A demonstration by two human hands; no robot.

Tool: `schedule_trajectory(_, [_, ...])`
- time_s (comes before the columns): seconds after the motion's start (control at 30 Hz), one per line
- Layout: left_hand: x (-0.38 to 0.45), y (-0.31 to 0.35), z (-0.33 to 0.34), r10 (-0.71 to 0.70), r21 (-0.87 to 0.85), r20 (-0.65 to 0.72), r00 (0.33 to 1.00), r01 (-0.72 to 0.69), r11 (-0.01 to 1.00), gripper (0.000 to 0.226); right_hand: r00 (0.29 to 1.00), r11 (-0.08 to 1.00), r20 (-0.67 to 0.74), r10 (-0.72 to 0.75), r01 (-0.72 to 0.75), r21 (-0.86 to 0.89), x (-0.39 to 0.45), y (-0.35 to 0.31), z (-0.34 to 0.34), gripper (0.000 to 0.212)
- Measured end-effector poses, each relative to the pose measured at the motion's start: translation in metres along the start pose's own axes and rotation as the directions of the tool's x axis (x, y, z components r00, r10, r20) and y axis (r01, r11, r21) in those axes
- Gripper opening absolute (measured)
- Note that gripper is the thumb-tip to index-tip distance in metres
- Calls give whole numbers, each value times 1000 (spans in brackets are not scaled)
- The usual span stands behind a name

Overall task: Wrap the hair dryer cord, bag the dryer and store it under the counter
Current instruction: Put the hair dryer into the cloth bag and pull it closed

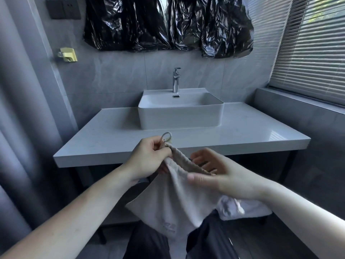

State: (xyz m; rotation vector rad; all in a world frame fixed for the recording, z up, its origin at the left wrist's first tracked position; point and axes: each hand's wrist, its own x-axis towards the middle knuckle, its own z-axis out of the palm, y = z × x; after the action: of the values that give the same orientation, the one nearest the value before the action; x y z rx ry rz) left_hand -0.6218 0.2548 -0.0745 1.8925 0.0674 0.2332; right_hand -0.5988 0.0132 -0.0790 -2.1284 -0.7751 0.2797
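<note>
A pale grey cloth drawstring bag (pixel 173 204) hangs in front of the counter's front edge, its gathered mouth bunched at the top. My left hand (pixel 149 157) is closed on the gathered neck, and the looped drawstring (pixel 166 137) sticks up out of that fist. My right hand (pixel 214 174) is at the bag's rim on the right, fingers spread, thumb against the cloth. The hair dryer and its cord are out of sight; whether they are inside the bag I cannot tell.
A white countertop (pixel 252 128) carries a rectangular basin (pixel 179 116) with a chrome tap (pixel 175 79). Black plastic sheeting (pixel 168 23) covers the wall above. White towels (pixel 240 208) lie on a shelf under the counter. Blinds (pixel 313 43) are at the right.
</note>
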Motion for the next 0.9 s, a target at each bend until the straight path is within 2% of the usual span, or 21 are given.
schedule_trajectory(0.1, [-1,2,-1,-70,-114,-13,997,69,991,18,1000,927,23,5,4,-376,-14,7,8,63])
schedule_trajectory(0.17, [-2,2,-3,-94,-148,-20,995,90,985,23,999,865,-34,-32,10,-501,-11,18,13,42])
schedule_trajectory(0.2, [-2,1,-4,-106,-155,-24,994,101,983,23,997,860,-73,-29,-12,-510,-8,23,13,32])
schedule_trajectory(0.27, [-4,-1,-10,-141,-169,-21,990,136,976,17,990,865,-141,4,-74,-495,-3,31,9,30])
schedule_trajectory(0.37, [-6,-6,-19,-191,-179,-3,982,187,966,3,996,888,-91,-3,-40,-458,4,35,9,61])
schedule_trajectory(0.43, [-8,-10,-21,-204,-166,-1,979,201,965,1,999,903,-31,14,-26,-428,7,31,16,69])
schedule_trajectory(0.5, [-11,-12,-22,-213,-163,-5,977,210,964,4,999,907,5,43,-38,-419,9,31,24,48])
schedule_trajectory(0.57, [-14,-15,-25,-221,-163,-4,975,218,962,8,998,907,-48,38,-54,-417,13,35,28,11])
schedule_trajectory(0.63, [-17,-17,-31,-221,-133,-9,975,218,967,9,994,926,-102,29,-66,-372,13,39,24,24])
schedule_trajectory(0.67, [-19,-18,-36,-212,-100,-16,977,209,973,11,992,930,-127,16,-62,-362,12,39,22,28])
schedule_trajectory(0.77, [-25,-22,-54,-153,92,-23,988,155,984,17,982,949,-184,-44,-16,-315,3,36,18,18])
schedule_trajectory(0.9, [-40,-35,-68,-116,342,18,993,103,934,30,973,944,-206,-101,28,-329,-9,30,16,15])
